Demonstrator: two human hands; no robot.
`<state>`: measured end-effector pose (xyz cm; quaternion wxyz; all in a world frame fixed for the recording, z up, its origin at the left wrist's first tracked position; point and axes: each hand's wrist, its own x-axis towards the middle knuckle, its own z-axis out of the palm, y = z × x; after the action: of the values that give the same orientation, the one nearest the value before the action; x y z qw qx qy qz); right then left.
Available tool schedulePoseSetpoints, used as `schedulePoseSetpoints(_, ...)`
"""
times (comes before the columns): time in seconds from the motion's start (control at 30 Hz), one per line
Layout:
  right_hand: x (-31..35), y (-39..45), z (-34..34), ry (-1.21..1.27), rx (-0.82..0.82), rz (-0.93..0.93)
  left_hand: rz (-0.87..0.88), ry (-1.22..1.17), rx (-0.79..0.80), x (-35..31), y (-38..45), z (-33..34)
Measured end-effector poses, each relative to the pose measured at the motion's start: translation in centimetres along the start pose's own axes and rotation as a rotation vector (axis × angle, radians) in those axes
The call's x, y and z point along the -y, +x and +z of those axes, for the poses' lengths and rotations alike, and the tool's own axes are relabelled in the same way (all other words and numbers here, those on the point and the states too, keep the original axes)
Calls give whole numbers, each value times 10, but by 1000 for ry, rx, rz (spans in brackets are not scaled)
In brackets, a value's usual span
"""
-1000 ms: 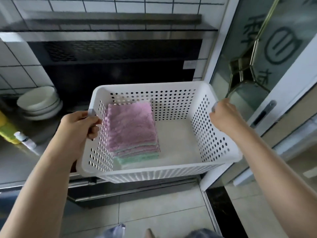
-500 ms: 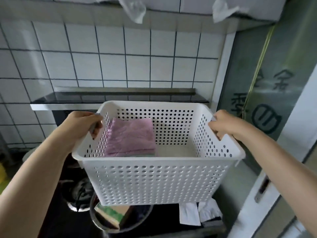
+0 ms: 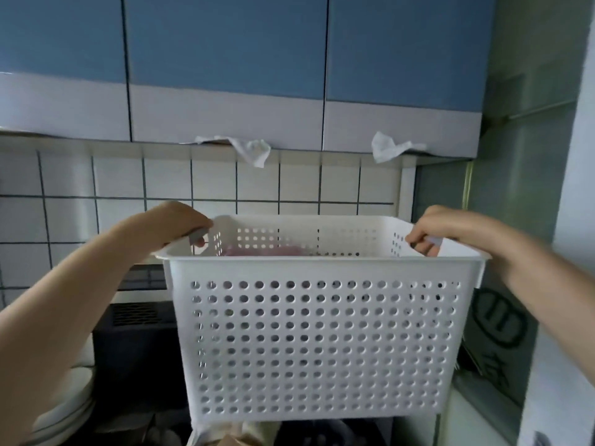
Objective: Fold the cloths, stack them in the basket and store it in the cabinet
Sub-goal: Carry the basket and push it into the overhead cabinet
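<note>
Blue wall cabinets (image 3: 225,43) with shut doors fill the top of the view over a tiled wall (image 3: 112,181), and the white basket (image 3: 315,342) is held up in the air below them, the left hand (image 3: 175,220) and right hand (image 3: 441,228) each clamped on a side handle, the pink cloths (image 3: 267,251) just showing over the rim. Folding and stacking look done and storing is in hand; a door must be opened next, so one hand must come free, with the basket kept clear of the doors' lower edge
</note>
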<state>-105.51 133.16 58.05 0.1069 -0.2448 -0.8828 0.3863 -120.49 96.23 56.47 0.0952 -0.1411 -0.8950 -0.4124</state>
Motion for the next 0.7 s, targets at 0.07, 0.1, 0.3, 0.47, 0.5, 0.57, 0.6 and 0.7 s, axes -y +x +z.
schedulePoseSetpoints(0.07,6,1,-10,-31,-1,-11,41,143,49,-14,11,-6)
schedulePoseSetpoints(0.1,8,2,-14,-40,-8,-17,64,195,58,-19,16,-9)
schedulePoseSetpoints(0.3,14,7,-26,-50,-79,-18,489,359,-423,-57,48,-18)
schedulePoseSetpoints(0.47,17,8,-30,8,-99,-27,821,443,-541,-74,80,-6)
schedulePoseSetpoints(0.5,17,9,-32,7,-109,-33,811,448,-547,-77,84,-2)
schedulePoseSetpoints(0.57,17,12,-34,14,-116,-36,801,470,-556,-81,93,2)
schedulePoseSetpoints(0.6,16,15,-36,27,-117,-30,802,491,-563,-81,96,4)
schedulePoseSetpoints(0.7,18,24,-39,72,-122,-10,804,532,-567,-83,105,4)
